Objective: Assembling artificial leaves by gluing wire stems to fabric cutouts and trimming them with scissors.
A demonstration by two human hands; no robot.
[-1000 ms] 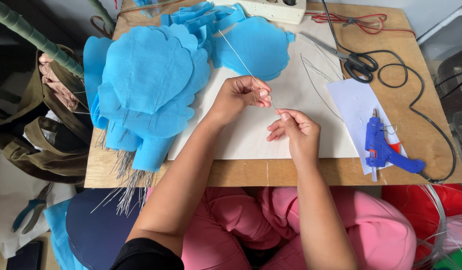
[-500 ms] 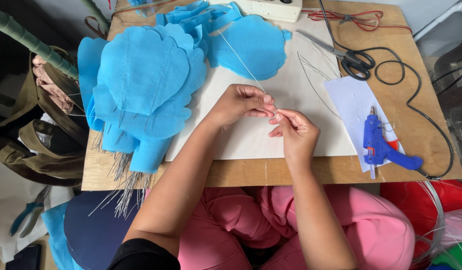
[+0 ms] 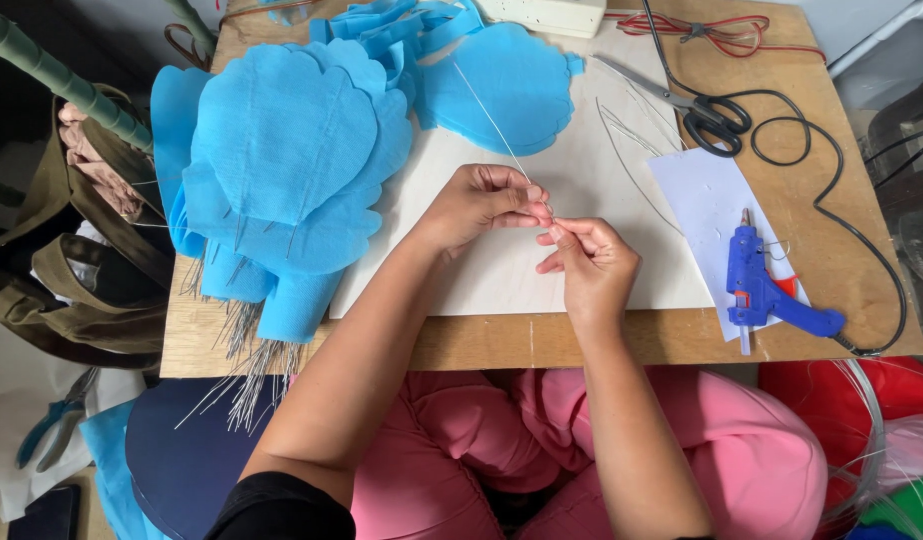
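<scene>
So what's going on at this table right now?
A person sits at a wooden table, pinching a thin wire between both hands over a white board. The left hand and right hand meet at the wire's near end, fingertips almost touching; the wire slants away toward blue paper petals piled on the left. A blue glue gun lies on a white sheet at right, with black-handled scissors beyond it.
</scene>
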